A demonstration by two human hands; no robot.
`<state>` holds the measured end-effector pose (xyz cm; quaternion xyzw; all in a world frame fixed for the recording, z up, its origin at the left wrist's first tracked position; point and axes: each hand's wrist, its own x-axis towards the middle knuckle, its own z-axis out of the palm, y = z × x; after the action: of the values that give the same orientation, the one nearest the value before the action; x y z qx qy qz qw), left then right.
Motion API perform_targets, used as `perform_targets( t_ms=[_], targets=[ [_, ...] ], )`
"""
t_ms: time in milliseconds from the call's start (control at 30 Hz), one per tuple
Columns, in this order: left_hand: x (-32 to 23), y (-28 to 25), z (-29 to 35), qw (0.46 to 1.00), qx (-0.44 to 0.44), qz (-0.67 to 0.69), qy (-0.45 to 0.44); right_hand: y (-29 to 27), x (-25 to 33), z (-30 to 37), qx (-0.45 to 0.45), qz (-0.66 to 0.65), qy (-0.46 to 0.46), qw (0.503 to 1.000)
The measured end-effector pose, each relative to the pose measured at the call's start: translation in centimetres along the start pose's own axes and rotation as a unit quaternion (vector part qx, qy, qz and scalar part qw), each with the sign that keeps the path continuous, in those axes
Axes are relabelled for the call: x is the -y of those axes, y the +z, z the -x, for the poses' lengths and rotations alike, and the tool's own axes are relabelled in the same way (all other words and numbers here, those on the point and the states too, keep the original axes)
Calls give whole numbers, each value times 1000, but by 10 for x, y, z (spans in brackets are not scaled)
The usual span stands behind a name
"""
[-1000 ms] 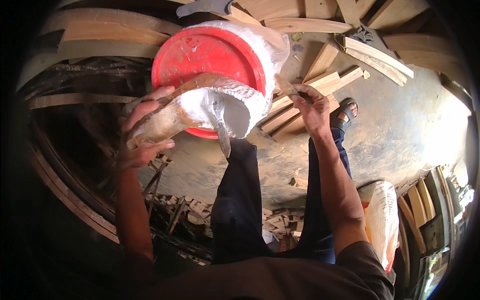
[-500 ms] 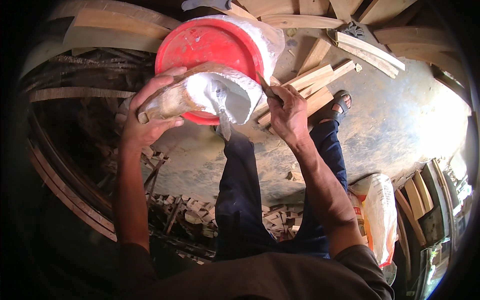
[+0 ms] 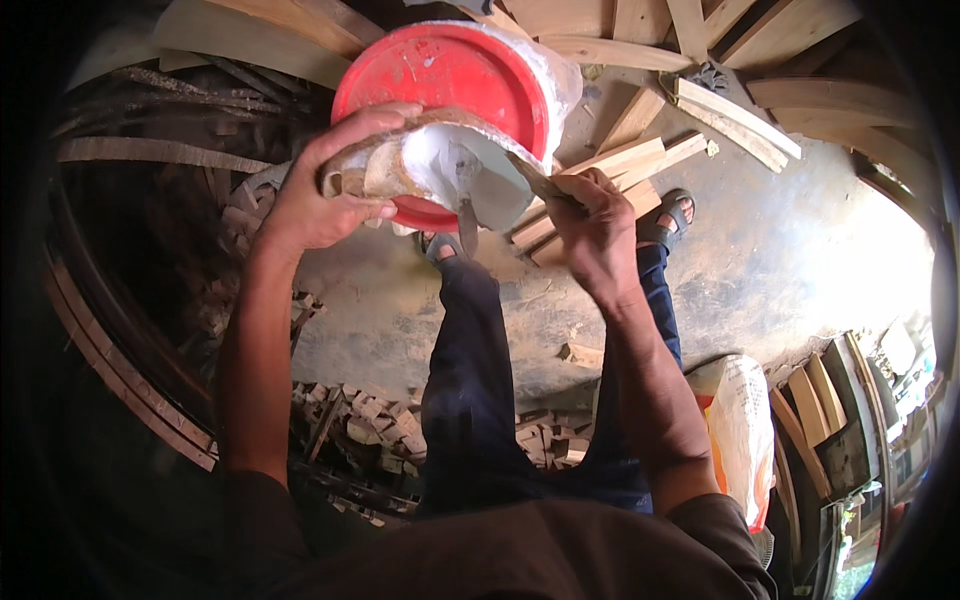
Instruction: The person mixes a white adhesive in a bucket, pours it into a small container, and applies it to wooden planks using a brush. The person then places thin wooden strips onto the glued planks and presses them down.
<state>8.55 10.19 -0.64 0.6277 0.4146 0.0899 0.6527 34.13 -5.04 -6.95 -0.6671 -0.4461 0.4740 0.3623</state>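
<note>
My left hand [image 3: 315, 200] is wrapped round a cut-open container [image 3: 375, 168], brown and stained outside, coated white inside. It is tilted, its wide mouth facing right, in front of a red round lid [image 3: 450, 75]. A flat, greyish blade-like piece [image 3: 468, 228] sticks out over its lower rim; I cannot make out what it belongs to. My right hand [image 3: 598, 230] pinches a thin brown flat stick [image 3: 533, 176], whose tip meets the container's right rim. Whether the stick reaches inside is hard to tell.
White plastic sheeting [image 3: 563, 85] surrounds the lid's right side. Wooden planks [image 3: 630, 165] lie on the floor beyond my right hand, near my sandalled foot [image 3: 677, 215]. Many wood offcuts [image 3: 385, 425] are heaped below. A white sack [image 3: 742, 425] stands at the lower right.
The container and both hands have shifted slightly right in the picture, as has the red lid. The container's mouth has turned a little, and the stick stays at its rim.
</note>
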Motion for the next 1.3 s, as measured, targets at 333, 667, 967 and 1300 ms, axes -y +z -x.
perform_targets(
  t_ms=[333, 667, 967, 1300],
  targets=[
    [-13, 0, -8, 999, 14, -37, -31, -6, -46, -10, 37, -283, 207, 936],
    [-14, 4, -7, 998, 11, 2, -58, 30, -54, 26, -179, -416, 312, 835],
    [-17, 10, -7, 997, -12, -36, -62, 62, -20, 43, -221, -347, 254, 876],
    [-20, 9, -5, 996, 2, -37, -80, 51, 12, 37, -187, -38, -65, 980]
  ],
)
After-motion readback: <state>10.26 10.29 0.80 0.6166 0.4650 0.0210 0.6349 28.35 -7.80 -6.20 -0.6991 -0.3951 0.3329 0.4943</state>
